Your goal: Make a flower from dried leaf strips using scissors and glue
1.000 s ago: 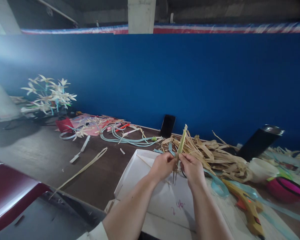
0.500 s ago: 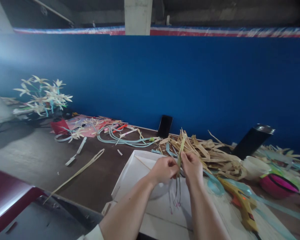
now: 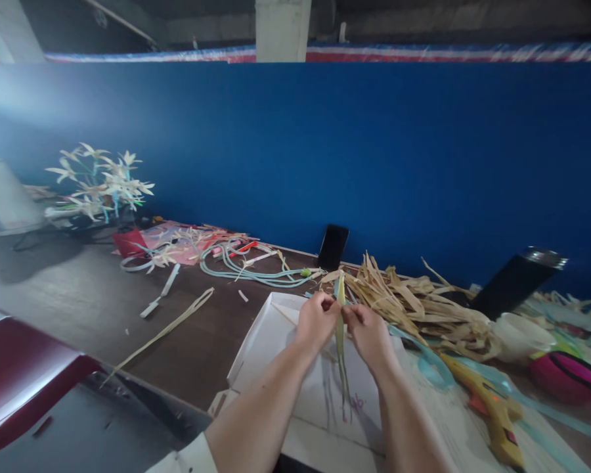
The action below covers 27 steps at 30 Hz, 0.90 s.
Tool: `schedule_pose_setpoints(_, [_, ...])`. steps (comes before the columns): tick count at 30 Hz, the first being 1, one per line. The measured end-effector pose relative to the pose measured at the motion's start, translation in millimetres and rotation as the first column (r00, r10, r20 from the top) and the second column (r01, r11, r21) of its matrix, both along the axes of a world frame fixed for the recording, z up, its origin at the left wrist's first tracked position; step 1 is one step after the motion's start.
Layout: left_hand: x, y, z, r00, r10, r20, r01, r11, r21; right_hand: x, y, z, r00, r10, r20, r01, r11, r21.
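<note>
My left hand and my right hand are close together over an open white cardboard box. Between them is a narrow yellow-green leaf-like strip, pinched from both sides by the fingertips. Its pointed end sticks up above the fingers, and thin strands hang below toward the box floor. A thin stick lies in the box, left of my left hand. Just beyond my right hand is a heap of dry tan husks.
A yellow glue gun lies right of the box beside pale blue ribbon. Behind stand a phone and a tilted black flask. At left are a white flower arrangement, blue tubing and a looped straw strand.
The view has shifted, so the table things appear farther right. My right hand has come down the strip, level with my left; the strip now spreads below the fingers.
</note>
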State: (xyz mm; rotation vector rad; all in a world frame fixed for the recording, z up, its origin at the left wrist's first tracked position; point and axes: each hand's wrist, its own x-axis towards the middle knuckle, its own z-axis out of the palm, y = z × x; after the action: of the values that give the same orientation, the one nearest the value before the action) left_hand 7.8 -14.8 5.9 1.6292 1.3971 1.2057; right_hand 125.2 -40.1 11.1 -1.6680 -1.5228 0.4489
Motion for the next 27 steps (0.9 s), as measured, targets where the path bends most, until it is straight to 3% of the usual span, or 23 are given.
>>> schedule_pose_setpoints(12, [-5.7,3.0,2.6,0.993,0.093,-0.078,-0.094,0.995,-0.014,-13.0,-5.2,-0.8,0.996,0.081,-0.022,-0.079,0.994,0.07])
schedule_pose_setpoints(22, [-5.9,-0.4,3.7,0.977,0.113,-0.181,-0.112,0.994,0.014,-15.3,-5.7,-4.5,0.998,0.039,0.052,-0.043,0.996,0.077])
schedule_pose_setpoints(27, [-3.5,-3.4,4.6,0.985,0.068,-0.158,-0.061,0.997,0.047,-15.8,-2.1,-6.4,0.999,-0.031,0.042,0.027,0.996,0.087])
